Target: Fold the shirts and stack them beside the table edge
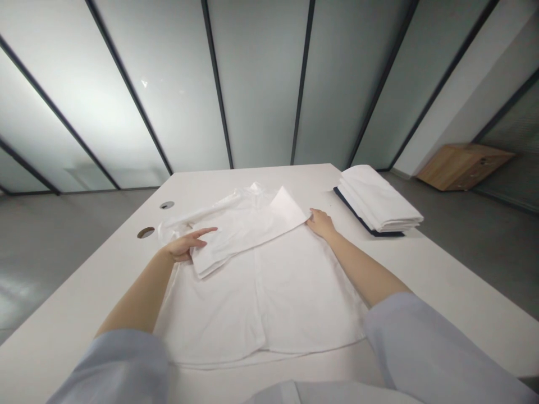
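A white shirt [261, 292] lies flat on the white table [442, 280] in front of me. One sleeve [248, 230] is folded across its upper part. My left hand [185, 245] rests on the cuff end of that sleeve at the shirt's left edge, forefinger stretched out, other fingers curled on the cloth. My right hand [320, 223] pinches the fold at the shirt's right shoulder, where the sleeve turns over.
A stack of folded white garments [379, 203] on a dark board sits at the table's right side. Two round cable holes [145, 232] are at the left. A wooden cabinet [463, 165] stands on the floor at far right, glass wall panels behind.
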`<state>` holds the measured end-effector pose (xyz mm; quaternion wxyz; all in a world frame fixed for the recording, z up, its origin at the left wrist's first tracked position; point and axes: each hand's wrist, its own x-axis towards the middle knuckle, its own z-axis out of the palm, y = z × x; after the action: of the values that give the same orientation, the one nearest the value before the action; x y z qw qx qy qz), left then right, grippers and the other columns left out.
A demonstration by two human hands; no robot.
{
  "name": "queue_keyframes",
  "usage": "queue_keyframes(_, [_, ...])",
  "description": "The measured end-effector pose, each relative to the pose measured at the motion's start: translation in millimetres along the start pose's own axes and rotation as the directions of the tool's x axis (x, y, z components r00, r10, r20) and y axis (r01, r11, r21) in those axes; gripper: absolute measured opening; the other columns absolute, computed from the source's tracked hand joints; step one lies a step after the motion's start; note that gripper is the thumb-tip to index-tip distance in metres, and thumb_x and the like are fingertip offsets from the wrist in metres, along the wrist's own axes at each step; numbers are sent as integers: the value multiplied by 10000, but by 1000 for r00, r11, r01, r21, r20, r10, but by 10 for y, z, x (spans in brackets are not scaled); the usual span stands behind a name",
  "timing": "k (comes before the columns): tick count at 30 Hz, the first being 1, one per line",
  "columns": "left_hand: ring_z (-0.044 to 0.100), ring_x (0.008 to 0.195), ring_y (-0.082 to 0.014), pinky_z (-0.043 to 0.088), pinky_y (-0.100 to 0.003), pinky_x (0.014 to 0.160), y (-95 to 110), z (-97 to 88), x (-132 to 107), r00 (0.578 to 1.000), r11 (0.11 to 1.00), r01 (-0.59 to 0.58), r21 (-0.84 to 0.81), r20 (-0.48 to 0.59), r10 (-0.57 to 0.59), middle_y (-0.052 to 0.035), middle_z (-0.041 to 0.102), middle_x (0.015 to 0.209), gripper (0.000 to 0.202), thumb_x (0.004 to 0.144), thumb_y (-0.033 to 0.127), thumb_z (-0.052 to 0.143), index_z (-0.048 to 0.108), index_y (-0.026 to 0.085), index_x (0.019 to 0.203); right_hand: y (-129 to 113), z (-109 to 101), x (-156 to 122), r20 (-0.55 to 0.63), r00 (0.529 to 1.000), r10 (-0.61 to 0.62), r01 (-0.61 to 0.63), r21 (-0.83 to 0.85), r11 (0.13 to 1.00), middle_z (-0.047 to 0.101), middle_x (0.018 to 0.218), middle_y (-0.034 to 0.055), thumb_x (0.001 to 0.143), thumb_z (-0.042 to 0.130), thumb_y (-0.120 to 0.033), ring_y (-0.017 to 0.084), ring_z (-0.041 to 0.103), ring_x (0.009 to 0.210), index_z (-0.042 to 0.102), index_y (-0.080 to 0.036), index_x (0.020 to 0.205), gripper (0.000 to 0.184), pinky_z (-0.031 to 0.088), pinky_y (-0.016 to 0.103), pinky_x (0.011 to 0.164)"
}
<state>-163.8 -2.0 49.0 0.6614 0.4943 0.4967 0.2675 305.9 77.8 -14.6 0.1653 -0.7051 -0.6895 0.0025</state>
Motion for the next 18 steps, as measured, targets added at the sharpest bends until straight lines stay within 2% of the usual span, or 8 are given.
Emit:
queue_keyframes(2, [684,772,-186,549,-268,659,-2,-34,-48,999,999,17,43,43,-19,-66,698,993,740,646,281,756,515,251,1345,-17,-9,24,8,1000,16,-15,-32,999,576,1333,158,861,527,-318,313,518,1200,568,-173,1310,473,409,423,975])
queue_keyframes(6, [651,731,-160,517,-242,613,32,5,-60,996,996,-39,85,88,32,-37,671,1004,672,622,316,773,547,279,1254,-51,-98,126,-18,998,65,-67,-90,994,662,1178,157,882,484,-248,303,583,1090,698,-200,1127,329,437,417,896])
queue_keyframes(9, [592,627,-139,463,-228,533,56,87,-13,993,986,-50,157,114,32,-12,638,834,545,618,362,764,596,235,1120,-8,-183,237,-45,984,171,-174,-66,983,696,1083,156,916,412,-248,300,606,1053,727,-197,1025,337,447,415,862])
queue_keyframes(12, [549,587,-139,436,-233,541,52,169,46,988,953,-65,297,150,21,20,566,674,477,627,407,753,629,208,1043,97,-219,327,-18,965,263,-263,9,965,689,1136,139,903,425,-264,300,607,1077,706,-195,1075,337,453,413,869])
queue_keyframes(14, [595,697,-178,466,-260,640,39,221,73,983,916,-103,389,182,34,-2,606,727,502,608,411,757,656,217,1060,182,-213,359,32,964,265,-266,73,961,678,1186,104,859,492,-254,279,601,1102,678,-219,1142,341,450,387,891])
queue_keyframes(16, [619,931,-245,478,-305,791,26,274,80,974,886,-151,438,217,59,-48,673,943,576,585,396,754,664,252,1136,263,-197,367,71,968,239,-247,137,959,673,1206,82,823,538,-245,253,599,1111,652,-228,1190,385,445,352,909])
queue_keyframes(18, [545,1159,-292,448,-343,912,15,325,65,966,874,-190,448,245,85,-62,645,1193,641,580,382,741,647,289,1207,331,-184,353,79,972,220,-231,186,955,672,1204,88,820,548,-257,240,603,1101,641,-208,1208,402,443,328,913])
